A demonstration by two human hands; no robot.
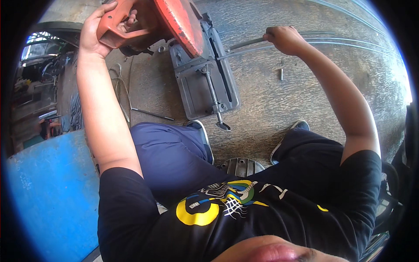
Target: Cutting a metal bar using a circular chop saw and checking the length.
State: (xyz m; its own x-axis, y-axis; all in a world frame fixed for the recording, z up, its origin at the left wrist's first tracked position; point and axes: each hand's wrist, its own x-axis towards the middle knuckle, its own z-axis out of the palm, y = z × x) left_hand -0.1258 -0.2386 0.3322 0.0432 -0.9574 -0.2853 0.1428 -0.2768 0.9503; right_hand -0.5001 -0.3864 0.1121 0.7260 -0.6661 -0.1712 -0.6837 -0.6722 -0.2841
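Observation:
My left hand (92,37) is wrapped round the orange handle (114,27) of a cut-off saw at the upper left. The saw's red blade guard (181,24) slants down over its grey metal base (192,91). A screw clamp (211,87) lies along that base. To the right of the saw, my right hand (286,40) is closed on a dark metal bar (247,44), which points toward the clamp. Just below it a thin, pale metal rod (246,52) runs to the saw; whether my right fingers also touch this rod is hidden. The blade itself is out of sight behind the guard.
A short metal piece (281,74) lies on the floor at right, below long rods (362,41). A cable (117,81) and a thin bar (152,114) lie left of the base. A blue panel (56,192) stands at lower left.

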